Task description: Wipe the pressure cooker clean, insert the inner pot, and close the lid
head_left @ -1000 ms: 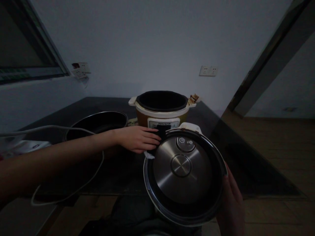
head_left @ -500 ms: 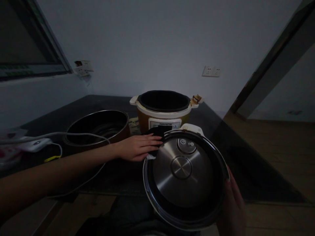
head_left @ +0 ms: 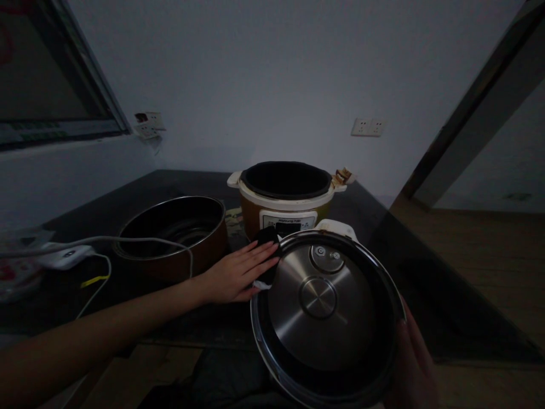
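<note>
My right hand (head_left: 415, 363) grips the rim of a round cooker lid (head_left: 326, 315), held tilted with its steel inner plate facing me. My left hand (head_left: 238, 272) lies flat with fingers stretched out on the dark counter (head_left: 128, 193), fingertips touching a dark object (head_left: 267, 237) next to the lid's upper left edge. Behind them stands an open electric cooker base (head_left: 285, 199), yellow-brown with a white rim and a front panel. To its left sits the removed dark inner pot (head_left: 174, 233).
A white power strip (head_left: 63, 255) with a grey cable (head_left: 140, 241) lies at the left of the counter. Wall sockets (head_left: 368, 126) sit behind the cooker, and others (head_left: 147, 124) near the window frame. Wooden floor extends to the right.
My left hand's fingers went from curled over the dark object to stretched flat. The lid and my right hand sit slightly lower as the view shifted.
</note>
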`<state>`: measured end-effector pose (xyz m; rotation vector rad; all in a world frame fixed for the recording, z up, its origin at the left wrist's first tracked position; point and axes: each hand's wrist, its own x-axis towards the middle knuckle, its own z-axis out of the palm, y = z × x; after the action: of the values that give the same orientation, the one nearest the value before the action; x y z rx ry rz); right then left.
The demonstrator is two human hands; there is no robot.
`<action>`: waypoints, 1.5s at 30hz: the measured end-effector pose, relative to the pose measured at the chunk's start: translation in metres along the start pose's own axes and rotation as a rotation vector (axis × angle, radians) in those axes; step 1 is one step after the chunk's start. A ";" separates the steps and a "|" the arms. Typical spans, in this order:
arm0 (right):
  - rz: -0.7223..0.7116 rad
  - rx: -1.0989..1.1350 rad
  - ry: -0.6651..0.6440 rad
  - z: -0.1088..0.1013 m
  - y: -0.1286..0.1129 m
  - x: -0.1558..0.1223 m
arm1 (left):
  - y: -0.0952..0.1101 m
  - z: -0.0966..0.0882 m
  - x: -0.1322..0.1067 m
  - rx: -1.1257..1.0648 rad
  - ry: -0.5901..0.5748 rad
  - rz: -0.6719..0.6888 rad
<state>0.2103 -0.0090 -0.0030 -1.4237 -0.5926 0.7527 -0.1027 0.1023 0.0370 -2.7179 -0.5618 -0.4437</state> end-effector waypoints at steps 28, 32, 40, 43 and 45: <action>-0.017 -0.065 0.010 -0.001 0.005 0.004 | 0.024 -0.017 0.029 0.186 -0.131 -0.159; 0.006 -0.047 0.022 0.000 0.005 0.003 | 0.009 -0.016 0.047 0.134 -0.184 -0.107; 0.016 -0.092 0.012 -0.008 0.014 0.010 | -0.006 -0.020 0.059 0.057 -0.120 0.003; 0.033 -0.052 0.016 -0.006 0.013 0.010 | -0.012 -0.023 0.046 0.046 -0.010 0.050; 0.049 -0.016 0.009 -0.004 0.011 0.009 | -0.015 -0.026 0.038 0.031 0.004 0.066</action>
<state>0.2178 -0.0045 -0.0146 -1.4603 -0.5594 0.7819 -0.0820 0.1181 0.0776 -2.6964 -0.4728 -0.4198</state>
